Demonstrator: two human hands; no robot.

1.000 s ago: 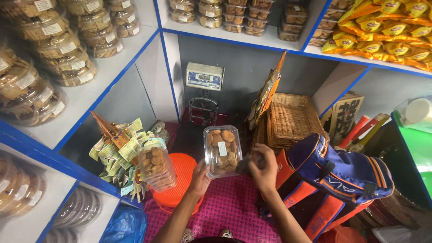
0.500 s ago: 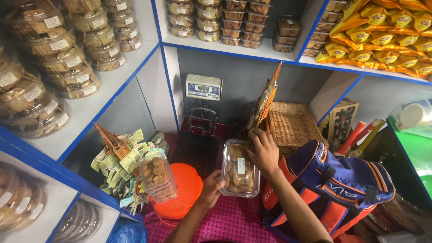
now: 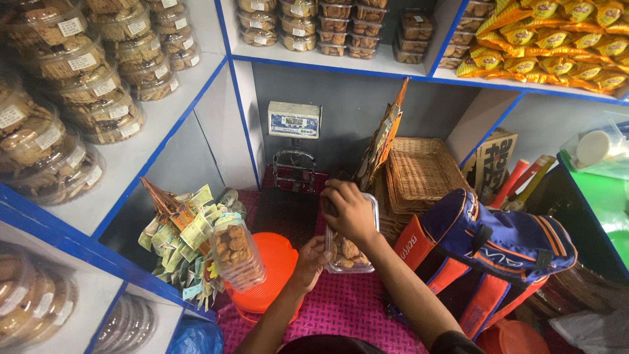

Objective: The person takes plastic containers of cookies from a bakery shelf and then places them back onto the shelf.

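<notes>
At the centre of the frame, the right hand (image 3: pixel 350 211) is pressing down on the clear plastic cookie box (image 3: pixel 350 246), fingers curled over its lid; the left hand (image 3: pixel 310 260) is gripping the box's lower left edge. The box is sitting on the pink mat (image 3: pixel 341 308), just right of the orange lid (image 3: pixel 268 262).

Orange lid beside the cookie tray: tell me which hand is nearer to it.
Left. The left hand grips the clear cookie tray right beside the orange lid; the right hand rests on the tray's top, farther away.

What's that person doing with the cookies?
A person holds a clear plastic box of cookies over a pink mat. Their right hand presses on its top, and their left hand steadies the near side. A weighing scale stands behind, and an orange lid sits beside.
</notes>
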